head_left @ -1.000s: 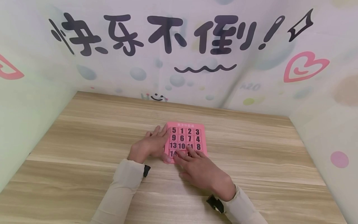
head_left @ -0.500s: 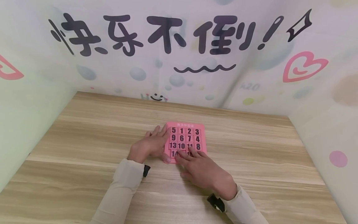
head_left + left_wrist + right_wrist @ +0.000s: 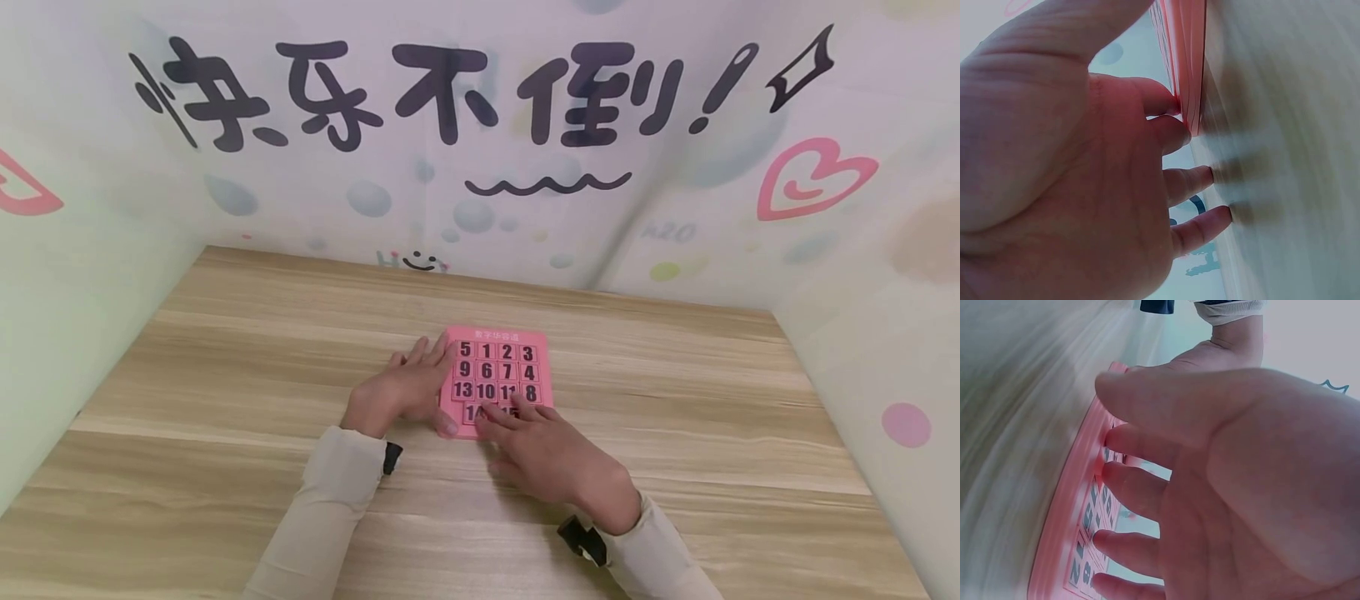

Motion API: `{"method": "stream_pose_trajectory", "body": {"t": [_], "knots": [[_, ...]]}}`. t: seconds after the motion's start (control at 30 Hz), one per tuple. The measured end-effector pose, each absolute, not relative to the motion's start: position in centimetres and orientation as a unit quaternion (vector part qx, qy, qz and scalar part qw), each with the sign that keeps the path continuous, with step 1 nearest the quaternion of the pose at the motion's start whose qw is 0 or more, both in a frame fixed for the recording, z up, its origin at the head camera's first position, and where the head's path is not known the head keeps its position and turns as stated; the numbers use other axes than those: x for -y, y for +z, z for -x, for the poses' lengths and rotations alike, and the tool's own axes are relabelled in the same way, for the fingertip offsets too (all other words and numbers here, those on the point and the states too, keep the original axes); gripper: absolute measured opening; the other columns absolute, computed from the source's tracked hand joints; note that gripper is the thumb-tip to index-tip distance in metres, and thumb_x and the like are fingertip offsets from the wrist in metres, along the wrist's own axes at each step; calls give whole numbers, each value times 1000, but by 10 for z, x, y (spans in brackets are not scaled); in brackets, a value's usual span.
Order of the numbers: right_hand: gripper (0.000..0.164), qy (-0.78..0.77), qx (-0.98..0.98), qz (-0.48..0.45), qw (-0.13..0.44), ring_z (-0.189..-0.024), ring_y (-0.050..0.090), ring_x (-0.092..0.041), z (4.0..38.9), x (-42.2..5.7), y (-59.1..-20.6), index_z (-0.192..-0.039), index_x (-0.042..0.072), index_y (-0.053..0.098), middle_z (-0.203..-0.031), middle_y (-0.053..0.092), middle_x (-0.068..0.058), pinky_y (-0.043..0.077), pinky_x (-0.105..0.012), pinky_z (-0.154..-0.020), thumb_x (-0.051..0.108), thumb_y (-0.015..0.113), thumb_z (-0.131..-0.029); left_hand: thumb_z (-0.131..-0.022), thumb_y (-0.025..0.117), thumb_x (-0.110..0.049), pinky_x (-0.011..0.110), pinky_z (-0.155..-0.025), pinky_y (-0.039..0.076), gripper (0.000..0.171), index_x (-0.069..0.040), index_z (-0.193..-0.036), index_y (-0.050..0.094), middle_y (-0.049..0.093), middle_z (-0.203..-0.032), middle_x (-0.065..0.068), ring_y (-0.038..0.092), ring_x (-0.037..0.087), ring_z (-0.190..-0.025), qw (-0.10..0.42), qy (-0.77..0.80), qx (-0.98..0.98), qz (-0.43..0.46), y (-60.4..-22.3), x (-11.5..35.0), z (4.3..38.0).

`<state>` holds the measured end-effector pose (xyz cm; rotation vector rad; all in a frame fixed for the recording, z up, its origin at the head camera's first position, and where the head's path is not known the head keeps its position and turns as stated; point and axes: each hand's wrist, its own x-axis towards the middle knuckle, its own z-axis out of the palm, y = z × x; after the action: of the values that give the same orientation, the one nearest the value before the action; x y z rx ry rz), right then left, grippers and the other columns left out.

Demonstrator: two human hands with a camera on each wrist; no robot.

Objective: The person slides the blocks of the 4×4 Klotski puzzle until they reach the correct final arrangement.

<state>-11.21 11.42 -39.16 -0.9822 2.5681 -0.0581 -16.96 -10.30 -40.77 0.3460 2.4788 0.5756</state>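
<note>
A pink sliding number puzzle lies flat on the table in the head view. Its top row reads 5, 1, 2, 3. In the bottom row, tile 14 stands away from the left frame, with bare pink at its left; the row's right end is hidden. My left hand rests along the puzzle's left side, thumb at the lower left corner. In the left wrist view, two fingers touch the edge and two reach the table. My right hand lies over the lower right part, its extended fingertips on the tiles.
The wood-grain table extends around the puzzle on all sides. Behind it hangs a white printed backdrop with large dark characters. Pale side walls border the table at left and right.
Tile 14 has slid a little to the right, leaving a gap at the bottom row's left end. My right hand has shifted slightly right with it; my left hand has stayed in place.
</note>
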Motion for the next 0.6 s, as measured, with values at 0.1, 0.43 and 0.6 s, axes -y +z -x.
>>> {"method": "stream_pose_trajectory", "body": {"t": [0.1, 0.43, 0.6], "knots": [[52, -23, -916, 350, 196, -148, 23, -41, 112, -116, -391, -152, 21, 42, -161, 31, 2, 25, -58, -119, 37, 51, -103, -75, 84, -38, 54, -124, -2, 120, -10, -160, 3, -11, -166, 5, -13, 31, -153, 281, 213, -926, -131, -407, 103, 170], [52, -26, -915, 347, 202, -148, 24, -40, 113, -118, -389, -152, 21, 43, -161, 32, 1, 26, -58, -118, 36, 52, -102, -75, 84, -39, 54, -124, -1, 120, -10, -160, 3, -12, -166, 6, -13, 32, -153, 281, 208, -927, -134, -406, 103, 168], [52, -26, -916, 346, 202, -148, 23, -40, 113, -119, -390, -151, 21, 44, -161, 33, 1, 26, -59, -118, 36, 53, -102, -76, 83, -39, 55, -123, -1, 120, -10, -160, 2, -12, -166, 6, -12, 32, -153, 281, 204, -928, -135, -406, 103, 169]]}}
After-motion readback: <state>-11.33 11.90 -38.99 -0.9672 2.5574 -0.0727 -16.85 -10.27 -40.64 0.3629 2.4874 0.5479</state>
